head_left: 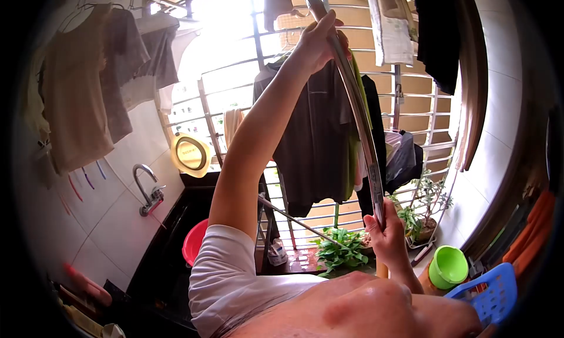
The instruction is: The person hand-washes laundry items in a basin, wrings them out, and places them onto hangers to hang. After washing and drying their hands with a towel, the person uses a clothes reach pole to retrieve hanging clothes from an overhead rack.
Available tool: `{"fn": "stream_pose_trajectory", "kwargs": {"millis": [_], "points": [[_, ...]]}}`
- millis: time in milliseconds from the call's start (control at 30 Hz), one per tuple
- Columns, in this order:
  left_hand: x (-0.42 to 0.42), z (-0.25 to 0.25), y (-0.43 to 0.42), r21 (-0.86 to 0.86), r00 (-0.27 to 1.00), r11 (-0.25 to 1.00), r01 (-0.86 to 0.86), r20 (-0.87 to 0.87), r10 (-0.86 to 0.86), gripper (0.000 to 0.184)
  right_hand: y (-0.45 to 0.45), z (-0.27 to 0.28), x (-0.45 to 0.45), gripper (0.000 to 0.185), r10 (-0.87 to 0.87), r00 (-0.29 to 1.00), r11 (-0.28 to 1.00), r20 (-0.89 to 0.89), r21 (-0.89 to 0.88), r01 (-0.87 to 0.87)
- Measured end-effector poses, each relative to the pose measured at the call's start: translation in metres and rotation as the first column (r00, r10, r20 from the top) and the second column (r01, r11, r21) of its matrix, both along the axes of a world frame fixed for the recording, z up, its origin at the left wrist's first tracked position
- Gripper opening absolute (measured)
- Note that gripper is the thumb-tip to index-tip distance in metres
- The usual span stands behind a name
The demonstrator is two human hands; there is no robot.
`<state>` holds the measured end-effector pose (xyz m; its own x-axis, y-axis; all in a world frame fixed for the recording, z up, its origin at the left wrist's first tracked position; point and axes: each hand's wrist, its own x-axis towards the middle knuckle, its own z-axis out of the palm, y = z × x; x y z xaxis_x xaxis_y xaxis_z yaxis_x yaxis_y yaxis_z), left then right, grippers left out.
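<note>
A long metal pole (358,103) runs from the top centre down toward the lower right. My left hand (320,42), at the end of a raised arm in a white sleeve, is wrapped round its upper part. Lower down, my right hand (388,235) grips the same pole near its visible lower end, with the thumb along it. Behind the pole hang a dark shirt (311,138) and a green garment (354,161), in front of the window bars.
More clothes (76,97) hang at the upper left. A tap (144,185), a red basin (195,242) and a yellow basin (191,154) are at the left. Potted plants (341,253), a green bucket (448,267) and a blue basket (493,294) stand lower right.
</note>
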<state>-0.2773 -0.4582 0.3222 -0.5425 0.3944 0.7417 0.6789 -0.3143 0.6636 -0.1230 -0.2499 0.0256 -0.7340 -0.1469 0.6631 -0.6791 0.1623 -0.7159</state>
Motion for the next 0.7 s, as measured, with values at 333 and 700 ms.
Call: {"fn": "stream_pose_trajectory", "kwargs": {"millis": [333,700], "points": [[-0.037,-0.005,0.102,-0.064,0.992,0.989,0.130,0.015,-0.129,0.040,0.069,-0.010,0.011,0.028,-0.179,0.984,0.984,0.016,-0.021,0.179],[-0.088,0.001,0.242,-0.139,0.969,0.960,0.244,0.081,-0.235,0.038,0.146,-0.011,0.014,0.027,-0.186,0.966,0.948,0.179,-0.226,0.224]]}}
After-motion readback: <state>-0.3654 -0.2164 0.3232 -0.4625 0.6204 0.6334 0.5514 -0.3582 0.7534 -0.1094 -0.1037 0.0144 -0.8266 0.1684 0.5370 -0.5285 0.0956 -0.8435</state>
